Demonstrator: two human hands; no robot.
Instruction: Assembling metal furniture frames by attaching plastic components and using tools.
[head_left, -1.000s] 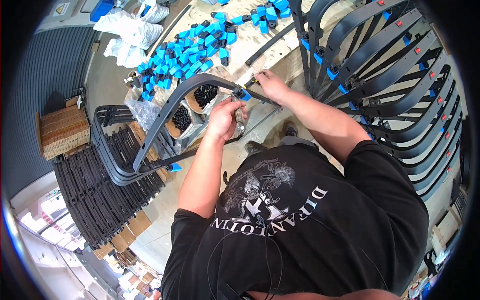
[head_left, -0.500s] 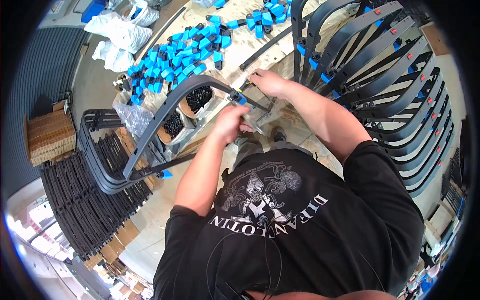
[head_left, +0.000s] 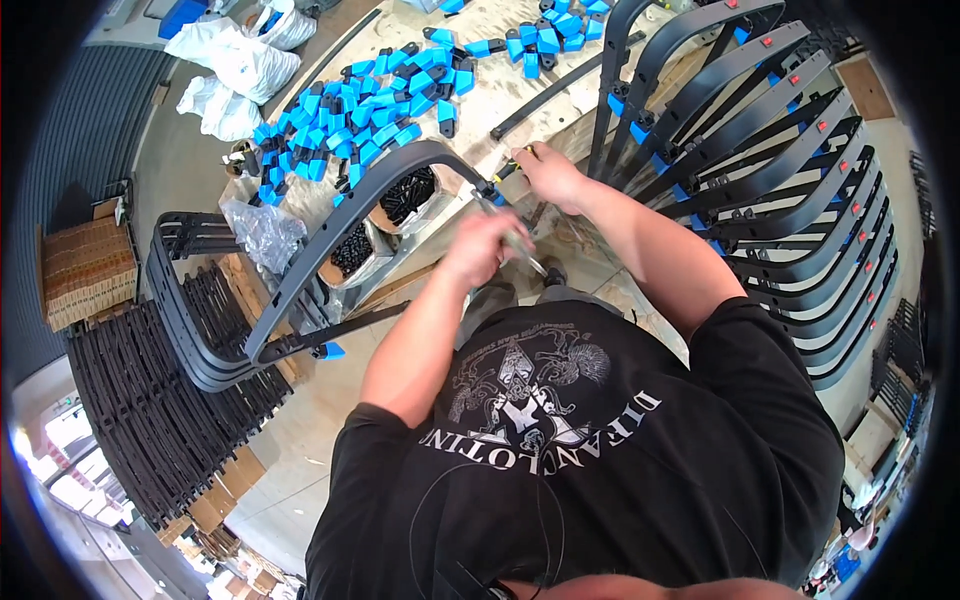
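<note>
A dark grey curved frame (head_left: 345,215) arches up from the left and ends near my hands, with a small blue piece at its tip. My right hand (head_left: 552,178) is closed on the yellow-and-black handle of what looks like a screwdriver (head_left: 507,171), which points at that end of the frame. Just below, my left hand (head_left: 483,247) is closed round a slim silver hand tool (head_left: 538,266). Motion blurs this hand and tool, so the tool's exact kind cannot be made out.
Blue-and-black plastic parts (head_left: 370,110) are heaped on the wooden table (head_left: 480,95). Two boxes of small black parts (head_left: 408,195) stand by the frame. Curved frames (head_left: 800,210) are racked at right; dark bars (head_left: 150,400) are stacked at left. White sacks (head_left: 240,70) lie beyond.
My left hand has shifted right with the silver tool, which has swung down and to the right. My right hand has moved slightly right and stays beside the frame's end.
</note>
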